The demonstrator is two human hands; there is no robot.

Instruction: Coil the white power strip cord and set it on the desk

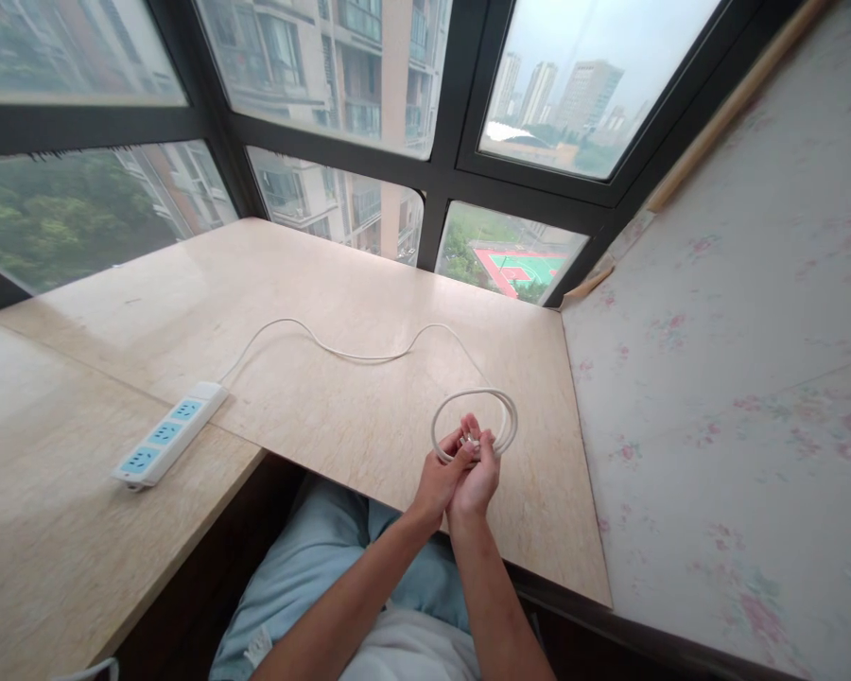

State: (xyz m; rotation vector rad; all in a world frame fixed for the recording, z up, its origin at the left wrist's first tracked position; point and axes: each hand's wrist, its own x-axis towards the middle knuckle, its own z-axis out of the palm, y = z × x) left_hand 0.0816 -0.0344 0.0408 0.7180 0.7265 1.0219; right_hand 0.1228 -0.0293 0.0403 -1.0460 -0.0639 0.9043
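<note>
A white power strip [168, 432] with blue sockets lies at the left on the beige stone sill [369, 312]. Its white cable [340, 352] snakes across the sill to the right and ends in a small coil [500, 409]. My left hand [436, 478] and my right hand [478, 473] are pressed together above the sill's near edge, both closed on the near side of the coil. Something small and white, perhaps the plug, shows between the fingers.
Dark-framed windows [440, 180] stand behind the sill, looking out on tall buildings. A floral-papered wall [738, 359] rises at the right. A second stone slab [35, 530] adjoins at the left. My lap in light jeans [312, 567] shows below the sill edge.
</note>
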